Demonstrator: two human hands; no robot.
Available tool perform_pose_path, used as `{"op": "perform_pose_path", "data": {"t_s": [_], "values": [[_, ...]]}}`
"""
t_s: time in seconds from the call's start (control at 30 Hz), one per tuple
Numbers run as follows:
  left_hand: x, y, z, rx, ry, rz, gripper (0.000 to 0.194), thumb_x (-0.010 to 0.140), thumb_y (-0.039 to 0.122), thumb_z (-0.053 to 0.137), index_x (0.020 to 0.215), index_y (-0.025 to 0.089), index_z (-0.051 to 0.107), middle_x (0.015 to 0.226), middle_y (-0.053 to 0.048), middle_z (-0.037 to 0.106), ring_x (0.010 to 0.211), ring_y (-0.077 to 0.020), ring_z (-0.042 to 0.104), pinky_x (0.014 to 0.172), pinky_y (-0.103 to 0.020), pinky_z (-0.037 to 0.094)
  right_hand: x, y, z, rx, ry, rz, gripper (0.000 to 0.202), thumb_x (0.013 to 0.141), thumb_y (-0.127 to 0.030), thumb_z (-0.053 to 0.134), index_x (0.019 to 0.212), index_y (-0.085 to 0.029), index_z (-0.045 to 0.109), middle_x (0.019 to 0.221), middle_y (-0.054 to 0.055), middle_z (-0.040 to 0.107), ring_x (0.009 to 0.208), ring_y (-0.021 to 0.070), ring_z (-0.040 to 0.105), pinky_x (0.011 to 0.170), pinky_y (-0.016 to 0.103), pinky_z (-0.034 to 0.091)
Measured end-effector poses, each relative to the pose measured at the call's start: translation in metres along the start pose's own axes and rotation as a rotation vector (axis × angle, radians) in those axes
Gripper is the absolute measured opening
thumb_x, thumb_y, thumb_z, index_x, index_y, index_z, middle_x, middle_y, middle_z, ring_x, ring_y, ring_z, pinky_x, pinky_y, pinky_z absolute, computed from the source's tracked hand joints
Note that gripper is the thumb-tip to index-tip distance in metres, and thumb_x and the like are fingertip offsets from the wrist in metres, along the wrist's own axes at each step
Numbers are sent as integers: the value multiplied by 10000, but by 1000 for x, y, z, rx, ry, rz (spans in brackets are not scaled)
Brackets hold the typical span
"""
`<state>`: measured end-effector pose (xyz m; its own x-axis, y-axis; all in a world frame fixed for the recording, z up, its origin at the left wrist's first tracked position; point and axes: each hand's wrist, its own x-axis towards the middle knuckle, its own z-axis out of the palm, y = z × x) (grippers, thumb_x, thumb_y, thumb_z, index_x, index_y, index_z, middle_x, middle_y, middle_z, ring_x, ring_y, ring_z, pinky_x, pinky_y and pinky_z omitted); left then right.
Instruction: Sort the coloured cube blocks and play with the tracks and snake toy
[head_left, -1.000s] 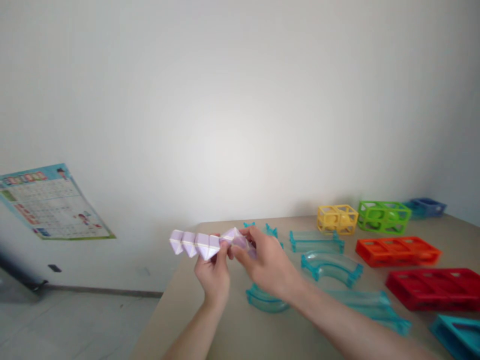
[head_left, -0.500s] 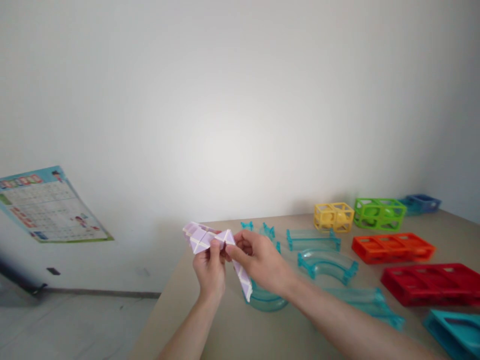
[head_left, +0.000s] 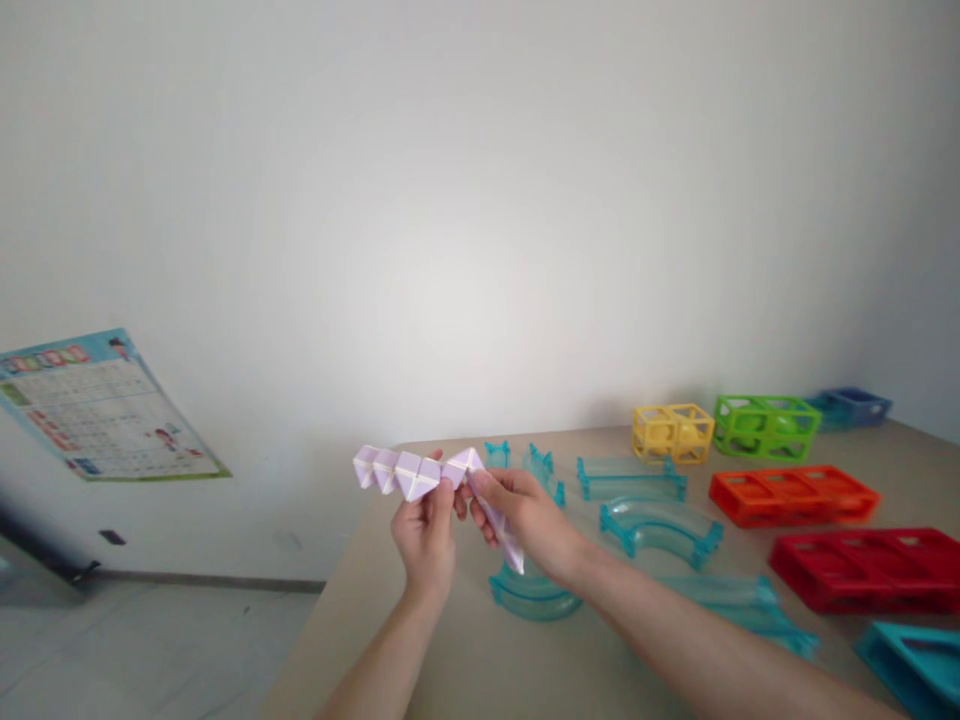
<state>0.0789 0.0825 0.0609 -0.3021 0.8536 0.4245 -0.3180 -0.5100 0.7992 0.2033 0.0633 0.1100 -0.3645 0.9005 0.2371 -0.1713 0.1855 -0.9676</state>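
A lilac snake puzzle with white edges is held up in front of me, above the table. Its left stretch runs out as a zigzag row of wedges, and its right end slants down past my fingers. My left hand is closed on the middle of it, thumb on the near side. My right hand pinches the part just right of that, thumb on top. Some of the puzzle is hidden behind the fingers of both hands.
On the beige table lie clear teal track pieces. Further right stand yellow, green, orange and red frame blocks. A teal block sits near the right edge. A poster hangs on the wall.
The left stretch of the snake puzzle has turned and now shows a zigzag row reaching further left. Its lower right end has swung up and right. Both hands still grip it.
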Motion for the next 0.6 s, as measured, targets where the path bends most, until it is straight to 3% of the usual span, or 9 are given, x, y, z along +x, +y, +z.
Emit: {"op": "perform_pose_path", "data": {"t_s": [0.13,0.2,0.37,0.5,0.6], "values": [[2,1,5,-122,-101,-118,229,776,312,711,922,140,680,721,-26,661,570,-103,564,496,-202,419,-5,1,-4,-428,217,-229,365,940,-438,420,739,-161,546,638,-6,531,562,117,470,544,233,351],[5,1,6,-195,-120,-205,172,765,294,715,819,133,687,734,-40,671,603,-117,588,496,-202,428,-9,0,-7,-692,294,-375,291,947,-385,444,853,-152,591,744,29,593,655,140,519,603,241,367],[10,12,3,-429,-220,-359,300,764,377,680,959,151,694,903,-80,702,741,-164,631,627,-270,506,-14,4,-15,-1153,308,-616,288,959,-335,461,1158,-158,571,921,79,639,734,162,584,629,247,384],[11,19,3,-439,-201,-380,380,750,390,707,1063,180,657,980,-62,692,816,-150,628,700,-245,496,-13,6,-18,-1321,231,-676,284,967,-345,455,1156,-177,586,877,59,650,754,169,597,641,256,378],[14,19,2,-431,-187,-362,362,741,386,725,1051,221,638,931,-32,678,754,-129,613,665,-235,476,-13,3,-19,-1217,240,-633,276,965,-347,456,1132,-172,588,892,58,645,770,167,593,656,254,384]]}}
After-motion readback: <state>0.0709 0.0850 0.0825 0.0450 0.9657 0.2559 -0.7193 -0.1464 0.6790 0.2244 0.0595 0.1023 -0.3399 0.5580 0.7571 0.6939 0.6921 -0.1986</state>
